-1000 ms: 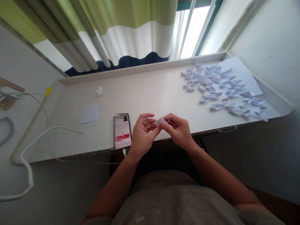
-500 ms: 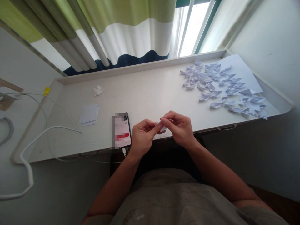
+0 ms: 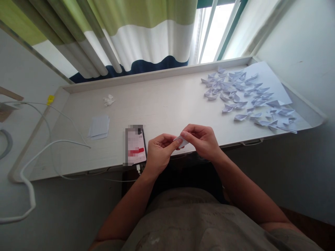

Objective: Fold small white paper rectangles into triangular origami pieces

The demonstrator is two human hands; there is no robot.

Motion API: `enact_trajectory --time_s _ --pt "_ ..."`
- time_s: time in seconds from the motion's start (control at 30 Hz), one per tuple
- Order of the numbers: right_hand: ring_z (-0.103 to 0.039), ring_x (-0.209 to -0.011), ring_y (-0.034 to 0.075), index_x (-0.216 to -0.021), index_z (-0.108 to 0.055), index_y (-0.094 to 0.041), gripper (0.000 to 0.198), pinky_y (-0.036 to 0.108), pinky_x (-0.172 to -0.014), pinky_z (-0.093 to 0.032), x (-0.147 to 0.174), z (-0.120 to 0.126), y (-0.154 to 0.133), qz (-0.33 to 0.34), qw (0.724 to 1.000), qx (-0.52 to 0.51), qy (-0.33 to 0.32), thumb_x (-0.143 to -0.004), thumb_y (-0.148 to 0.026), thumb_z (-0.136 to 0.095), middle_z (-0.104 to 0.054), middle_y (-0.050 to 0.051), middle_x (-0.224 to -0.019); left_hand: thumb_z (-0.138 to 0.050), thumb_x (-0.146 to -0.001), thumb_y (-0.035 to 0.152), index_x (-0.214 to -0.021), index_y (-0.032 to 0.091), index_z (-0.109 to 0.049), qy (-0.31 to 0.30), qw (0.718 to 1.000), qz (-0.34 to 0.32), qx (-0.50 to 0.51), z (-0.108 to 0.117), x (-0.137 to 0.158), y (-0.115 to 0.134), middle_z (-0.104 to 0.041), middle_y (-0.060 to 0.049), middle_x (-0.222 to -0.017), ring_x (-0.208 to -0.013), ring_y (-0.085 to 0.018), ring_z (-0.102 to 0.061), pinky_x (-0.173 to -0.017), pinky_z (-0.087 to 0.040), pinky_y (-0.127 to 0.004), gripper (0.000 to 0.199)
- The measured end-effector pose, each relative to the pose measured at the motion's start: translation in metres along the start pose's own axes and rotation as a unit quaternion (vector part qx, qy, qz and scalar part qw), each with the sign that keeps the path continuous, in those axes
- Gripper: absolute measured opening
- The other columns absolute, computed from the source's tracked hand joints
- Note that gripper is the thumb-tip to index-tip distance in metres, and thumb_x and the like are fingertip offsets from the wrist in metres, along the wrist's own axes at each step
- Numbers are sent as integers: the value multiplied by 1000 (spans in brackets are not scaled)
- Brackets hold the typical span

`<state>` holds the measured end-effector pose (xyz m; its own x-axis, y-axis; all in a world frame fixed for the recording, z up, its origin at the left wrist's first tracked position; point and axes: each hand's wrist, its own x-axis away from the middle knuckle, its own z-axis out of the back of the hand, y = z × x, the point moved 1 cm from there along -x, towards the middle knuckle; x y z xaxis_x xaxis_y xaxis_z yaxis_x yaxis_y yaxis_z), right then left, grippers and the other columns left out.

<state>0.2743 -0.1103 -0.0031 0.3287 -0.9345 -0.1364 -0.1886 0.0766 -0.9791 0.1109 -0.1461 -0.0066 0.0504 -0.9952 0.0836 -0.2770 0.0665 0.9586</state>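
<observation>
A small folded piece of white paper [image 3: 184, 142] is pinched between my two hands above the desk's front edge. My left hand [image 3: 161, 151] grips its left side, thumb on top. My right hand [image 3: 200, 139] pinches the upper right part with thumb and forefinger. The fingers partly cover the paper, so its full shape is hidden. Many folded paper boats [image 3: 239, 87] lie spread on the right side of the desk. A stack of white paper sheets [image 3: 98, 127] lies to the left.
A phone [image 3: 137, 146] with a plugged-in cable lies just left of my left hand. A crumpled tissue [image 3: 108, 100] sits farther back. White cables [image 3: 27, 174] run along the left. A large white sheet [image 3: 272, 76] lies under some boats. The desk [image 3: 157, 104] has a raised back edge.
My right thumb and forefinger have shifted slightly along the paper, and more of its white surface shows between the hands. The things on the desk lie as before.
</observation>
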Motion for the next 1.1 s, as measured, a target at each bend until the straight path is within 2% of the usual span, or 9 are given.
enact_trajectory --time_s 0.13,0.27,0.47,0.6,0.7,0.77,0.87,0.97,1.1 --pt "-64 -62 15 -80 -70 -20 39 30 -60 -54 -1 0 3 32 997 53 48 -96 -54 -79 -72 1 -71 -100 -74 40 -85 16 -81 -45 998 49 3 0 -1 1 -82 -4 -76 -70 -18 -79 -70 -63 -27 32" --pt "-60 -63 14 -78 -69 -20 43 29 -58 -51 -4 -1 6 18 997 37 72 -91 -59 -82 -70 1 -70 -97 -77 44 -87 14 -83 -84 993 79 -19 1 -2 1 -84 -9 -81 -70 -18 -79 -70 -64 -27 35" --pt "-59 -62 14 -76 -70 -20 34 29 -60 -49 -1 0 3 25 998 55 35 -92 -48 -81 -68 0 -69 -96 -78 48 -79 15 -78 -80 994 66 -19 0 -1 -2 -82 -9 -75 -65 -20 -78 -69 -66 -32 37" --pt "-55 -61 14 -70 -69 -20 38 28 -57 -45 -3 4 2 12 995 90 30 -91 -48 -81 -64 -1 -65 -93 -82 49 -93 15 -81 -131 986 101 -24 0 -1 -1 -85 -11 -82 -77 -26 -83 -76 -69 -37 38" --pt "-61 -64 15 -77 -74 -19 38 29 -61 -51 -3 7 7 -3 996 86 -6 -96 -52 -77 -70 1 -69 -89 -85 55 -96 14 -83 -135 984 113 -6 4 -5 -1 -85 -12 -85 -82 -28 -85 -80 -71 -40 43" --pt "-69 -76 18 -93 -81 -21 32 31 -70 -59 -1 9 10 30 995 97 3 -101 -51 -72 -77 4 -83 -89 -84 56 -95 14 -83 -111 989 102 2 7 -8 -4 -85 -12 -88 -83 -29 -85 -81 -71 -41 44" --pt "-73 -112 24 -125 -80 -28 27 40 -93 -64 4 14 13 144 976 166 7 -100 -40 -76 -77 9 -122 -91 -83 54 -95 15 -83 -80 993 81 11 9 -11 -6 -85 -11 -92 -88 -30 -85 -83 -71 -41 42" --pt "-69 -126 27 -126 -81 -33 28 49 -108 -60 9 19 16 222 940 255 -46 -98 -28 -79 -72 10 -136 -92 -83 51 -100 16 -82 -67 995 72 29 9 -10 -7 -84 -9 -89 -89 -29 -85 -85 -71 -42 40" --pt "-68 -123 28 -118 -83 -35 21 51 -103 -62 9 23 18 238 919 311 -39 -100 -26 -77 -74 9 -132 -94 -80 45 -102 17 -82 -58 996 65 37 9 -8 -6 -83 -5 -81 -83 -25 -84 -87 -71 -42 37"
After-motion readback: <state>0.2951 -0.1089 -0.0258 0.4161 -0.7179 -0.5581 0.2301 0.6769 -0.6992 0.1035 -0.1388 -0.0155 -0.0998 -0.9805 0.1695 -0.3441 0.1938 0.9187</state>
